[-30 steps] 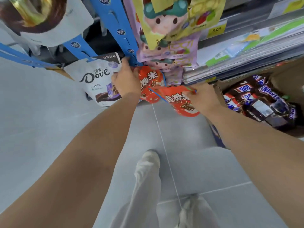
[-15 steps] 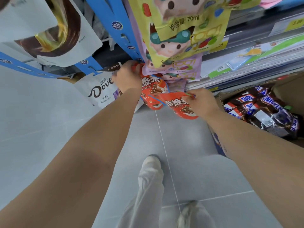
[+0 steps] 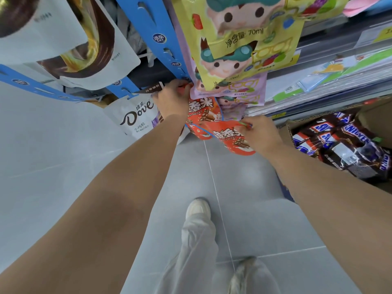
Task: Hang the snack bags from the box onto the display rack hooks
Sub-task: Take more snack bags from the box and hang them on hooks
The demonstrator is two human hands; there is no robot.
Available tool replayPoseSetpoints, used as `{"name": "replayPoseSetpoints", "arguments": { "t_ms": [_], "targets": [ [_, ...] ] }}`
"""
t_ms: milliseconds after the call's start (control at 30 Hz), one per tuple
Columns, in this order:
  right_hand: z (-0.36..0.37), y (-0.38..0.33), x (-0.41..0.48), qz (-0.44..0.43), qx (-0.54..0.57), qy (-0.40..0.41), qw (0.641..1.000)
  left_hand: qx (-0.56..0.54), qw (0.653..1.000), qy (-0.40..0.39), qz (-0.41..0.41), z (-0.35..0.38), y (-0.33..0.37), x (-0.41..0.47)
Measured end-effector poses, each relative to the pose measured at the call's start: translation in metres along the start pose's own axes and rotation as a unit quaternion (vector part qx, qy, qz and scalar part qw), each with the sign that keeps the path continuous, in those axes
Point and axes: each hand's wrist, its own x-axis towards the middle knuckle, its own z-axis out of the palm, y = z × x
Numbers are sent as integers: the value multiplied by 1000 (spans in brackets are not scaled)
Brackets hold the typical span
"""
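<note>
Grey floor tiles [image 3: 244, 177] are under me, w/ the blue rack strip [image 3: 167, 54] rising in front and the box [image 3: 369, 111] at my right, full of dark candy bags [image 3: 343, 145].

My left hand [image 3: 171, 100] is up at the low end of the strip, fingers pinched on the top edge of one red bag [image 3: 201, 113]. It presses that edge to where a hook should be. The hook itself I cannot see, the hand covers it, so I cannot tell if the hole is on already.

My right hand [image 3: 258, 134] grips a second red bag [image 3: 233, 143] at its upper corner, fingers closed on it; it hangs below, just beside the first bag, maybe touching.

These bags look light, soft and a bit crinkly, probably slippery film. I judge the best hold is at the flat top seal, near the hang hole, b/c the body bends and the pieces inside may break if squeezed.

Nearby hang a white Dove bag [image 3: 135, 117] and yellow bags [image 3: 244, 39].
</note>
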Motion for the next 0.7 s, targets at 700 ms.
{"name": "replayPoseSetpoints", "arguments": {
  "t_ms": [700],
  "targets": [
    [4, -1, 14, -33, -19, 4, 999, -152, 987, -24, -48, 13, 5, 2]
  ]
}}
